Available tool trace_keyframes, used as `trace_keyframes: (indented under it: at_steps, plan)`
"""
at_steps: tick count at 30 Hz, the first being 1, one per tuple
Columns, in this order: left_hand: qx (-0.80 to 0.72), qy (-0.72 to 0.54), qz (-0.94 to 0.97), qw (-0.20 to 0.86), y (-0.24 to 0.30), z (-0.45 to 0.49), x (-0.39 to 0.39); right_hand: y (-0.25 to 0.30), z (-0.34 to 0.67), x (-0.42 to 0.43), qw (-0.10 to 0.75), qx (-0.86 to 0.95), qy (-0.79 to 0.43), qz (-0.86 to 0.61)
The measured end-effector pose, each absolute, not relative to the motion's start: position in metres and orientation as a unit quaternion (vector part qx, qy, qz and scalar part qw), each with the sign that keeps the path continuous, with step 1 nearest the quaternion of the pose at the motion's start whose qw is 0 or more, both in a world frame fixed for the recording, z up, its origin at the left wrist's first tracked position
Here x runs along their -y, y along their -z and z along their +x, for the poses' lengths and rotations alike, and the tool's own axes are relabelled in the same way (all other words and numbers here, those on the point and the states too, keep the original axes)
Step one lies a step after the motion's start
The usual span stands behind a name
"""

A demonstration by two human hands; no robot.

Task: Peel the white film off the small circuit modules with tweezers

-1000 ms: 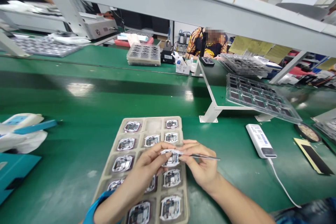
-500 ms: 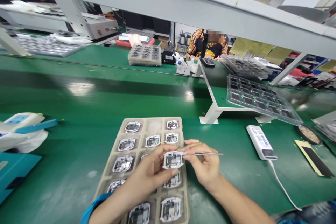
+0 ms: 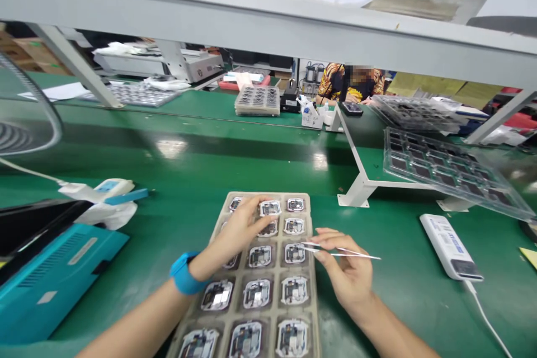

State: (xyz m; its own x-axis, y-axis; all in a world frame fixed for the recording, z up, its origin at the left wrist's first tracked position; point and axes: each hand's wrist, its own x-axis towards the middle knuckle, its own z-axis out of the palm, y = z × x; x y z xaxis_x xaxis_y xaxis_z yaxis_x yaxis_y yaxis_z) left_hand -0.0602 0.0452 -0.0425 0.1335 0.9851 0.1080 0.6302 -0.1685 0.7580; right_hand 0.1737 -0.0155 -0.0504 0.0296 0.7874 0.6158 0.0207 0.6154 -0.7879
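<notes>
Green table [image 3: 390, 307] stretches across your view, a teal case [image 3: 54, 274] at far left. Your left hand [image 3: 237, 232], with its blue wristband [image 3: 182, 273], lies open over the beige tray [image 3: 312, 291], fingertips by an upper-row circuit module [image 3: 269, 208]. Your right hand [image 3: 344, 274] pinches slim tweezers [image 3: 348, 253], tips just beside another module [image 3: 295, 253]. A slip there could scratch its board; a hurried knock could unseat neighbouring modules.

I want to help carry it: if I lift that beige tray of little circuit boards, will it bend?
Probably a bit: the beige tray looks thinly moulded, so it is likely light and somewhat floppy. The circuit boards sit uncovered in pockets, so they could slide out if it tips. They look delicate too, so keeping it level seems wise.
</notes>
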Motion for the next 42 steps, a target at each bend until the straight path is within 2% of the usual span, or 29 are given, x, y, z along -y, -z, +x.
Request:
trace_keyframes:
  at_steps: [5,15,18,23,31,38,42]
  plan:
    - [-0.608,-0.268,0.731,0.157,0.056,-0.069,-0.064,0.05,0.174,0.016,0.64,0.635,-0.297,-0.316]
    - [-0.677,-0.173,0.716,0.0,0.044,-0.104,-0.062,0.049,0.173,0.017,0.637,0.635,-0.306,-0.314]
    - [-0.691,-0.146,0.708,-0.014,0.045,-0.112,-0.061,0.048,0.173,0.018,0.633,0.636,-0.307,-0.316]
    - [-0.709,-0.143,0.691,0.007,0.054,-0.119,-0.068,0.048,0.173,0.018,0.631,0.637,-0.306,-0.319]
    - [-0.708,-0.211,0.672,0.057,0.049,-0.125,-0.064,0.047,0.173,0.018,0.63,0.639,-0.304,-0.319]
    - [-0.675,-0.292,0.656,0.169,0.038,-0.117,-0.058,0.046,0.172,0.018,0.63,0.638,-0.306,-0.321]
    - [-0.642,-0.315,0.649,0.261,0.025,-0.098,-0.046,0.047,0.172,0.018,0.644,0.597,-0.35,-0.326]
